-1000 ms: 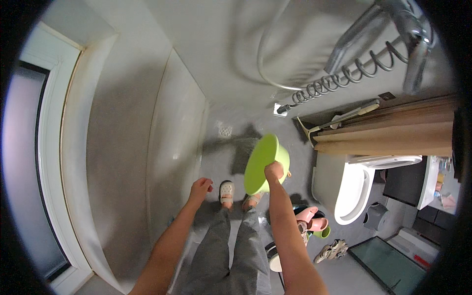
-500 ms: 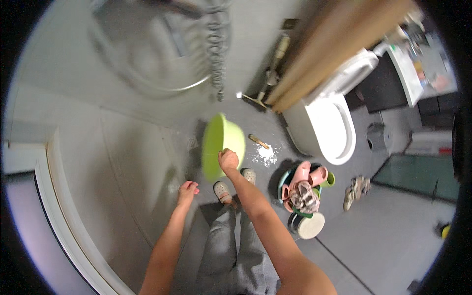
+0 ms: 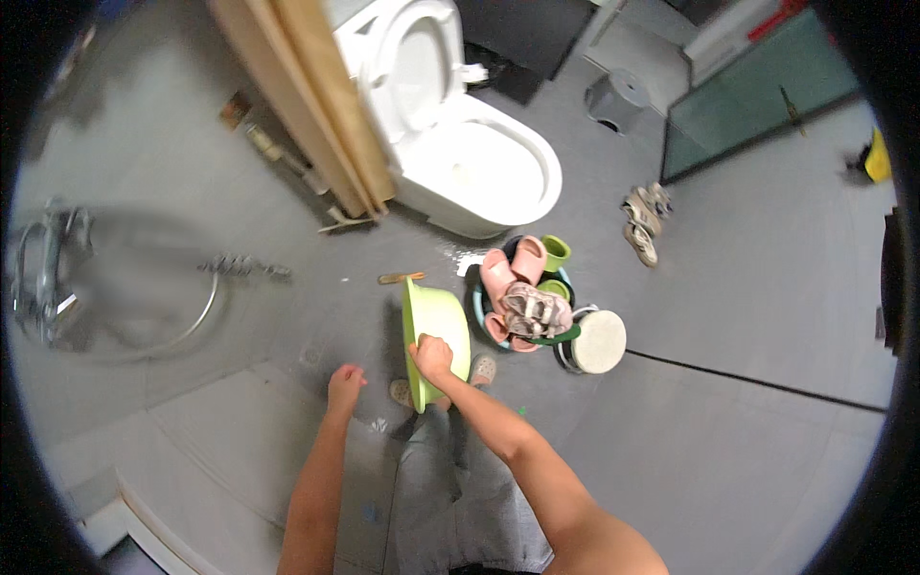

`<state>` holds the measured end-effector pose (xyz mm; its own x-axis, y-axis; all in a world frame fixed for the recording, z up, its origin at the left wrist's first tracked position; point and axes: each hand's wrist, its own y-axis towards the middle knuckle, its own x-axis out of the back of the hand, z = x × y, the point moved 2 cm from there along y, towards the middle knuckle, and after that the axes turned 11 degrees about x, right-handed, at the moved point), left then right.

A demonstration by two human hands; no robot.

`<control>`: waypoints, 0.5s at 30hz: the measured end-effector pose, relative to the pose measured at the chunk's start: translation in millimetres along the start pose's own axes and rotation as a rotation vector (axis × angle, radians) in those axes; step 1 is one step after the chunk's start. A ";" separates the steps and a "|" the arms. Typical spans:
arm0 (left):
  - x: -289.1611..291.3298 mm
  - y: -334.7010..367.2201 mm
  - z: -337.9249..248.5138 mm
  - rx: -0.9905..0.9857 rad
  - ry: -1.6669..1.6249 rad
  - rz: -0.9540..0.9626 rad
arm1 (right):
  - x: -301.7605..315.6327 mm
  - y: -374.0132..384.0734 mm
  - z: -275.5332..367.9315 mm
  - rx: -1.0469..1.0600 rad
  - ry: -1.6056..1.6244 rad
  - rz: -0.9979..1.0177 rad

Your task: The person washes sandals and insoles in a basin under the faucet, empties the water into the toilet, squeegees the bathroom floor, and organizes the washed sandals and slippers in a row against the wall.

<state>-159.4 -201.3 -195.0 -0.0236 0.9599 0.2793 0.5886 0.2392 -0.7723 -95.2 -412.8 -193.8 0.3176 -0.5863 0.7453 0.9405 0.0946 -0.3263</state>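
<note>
The right hand point(image 3: 433, 356) has its grip closed on the rim of a lime-green plastic basin point(image 3: 436, 331), fingers curled over the near edge so that the basin hangs tilted on its side, its open face turned to the right. Nothing can be seen inside it. The basin is held above the grey tiled floor point(image 3: 728, 287), just in front of the person's feet in pale slippers point(image 3: 482, 367) and grey trousers point(image 3: 450, 489).

The left hand point(image 3: 343, 386) is just left of the basin, apart from it, holding nothing; its fingers are loosely curled and the grip is narrow.

Just right of the basin, on the floor, stands a teal tub point(image 3: 491, 321) filled with footwear: pink slippers point(image 3: 513, 268) stand up along its far side and a pair of brownish sandals point(image 3: 529, 309) lies on top. A small green cup point(image 3: 554, 251) sits at the tub's far rim. Touching the tub on its right is a round stool with a pale top point(image 3: 598, 341).

Beyond the basin is a white toilet point(image 3: 470, 163) with its lid raised and its bowl open. A wooden partition point(image 3: 307, 105) runs along the toilet's left side. Left of the basin, well apart, a coiled shower hose point(image 3: 240, 265) and chrome fittings point(image 3: 43, 278) show blurred. Right of the toilet, a pair of shoes point(image 3: 644, 218) lies on the floor near a glass panel point(image 3: 757, 91).
</note>
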 end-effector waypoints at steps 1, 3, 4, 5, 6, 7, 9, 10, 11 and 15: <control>-12.6 0.9 -8.4 0.018 0.076 -0.023 | 13.4 -1.2 -17.4 -0.008 0.023 -0.019; -36.8 6.4 -25.3 0.030 0.172 -0.037 | 44.4 -3.8 -47.5 -0.026 0.081 0.011; -46.3 8.2 -30.0 -0.044 0.218 -0.033 | 61.4 -12.0 -57.8 -0.045 0.095 0.008; -55.9 7.9 -33.6 -0.119 0.262 -0.030 | 78.8 -20.7 -67.4 -0.063 0.060 0.022; -72.1 8.6 -39.2 -0.129 0.282 -0.009 | 101.8 -28.9 -80.5 -0.088 0.015 0.021; -85.3 12.1 -45.0 -0.088 0.414 -0.012 | 116.3 -39.0 -93.3 -0.114 -0.004 -0.009; -115.2 13.6 -56.1 0.005 0.570 0.004 | 150.0 -60.8 -125.9 -0.201 -0.022 0.009; -136.9 8.4 -66.4 -0.012 0.585 0.021 | 167.4 -78.0 -148.5 -0.207 0.015 -0.071; -153.9 0.5 -77.0 0.024 0.574 0.053 | 191.1 -90.6 -162.1 -0.231 0.036 -0.099; -198.8 12.4 -89.0 -0.004 0.559 0.123 | 274.5 -142.7 -239.1 -0.265 0.298 -0.489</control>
<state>-75.4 -402.2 -209.3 0.4754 0.7572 0.4480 0.5634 0.1291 -0.8160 -171.1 -779.6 -81.6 -0.2251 -0.7140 0.6629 0.8942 -0.4217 -0.1505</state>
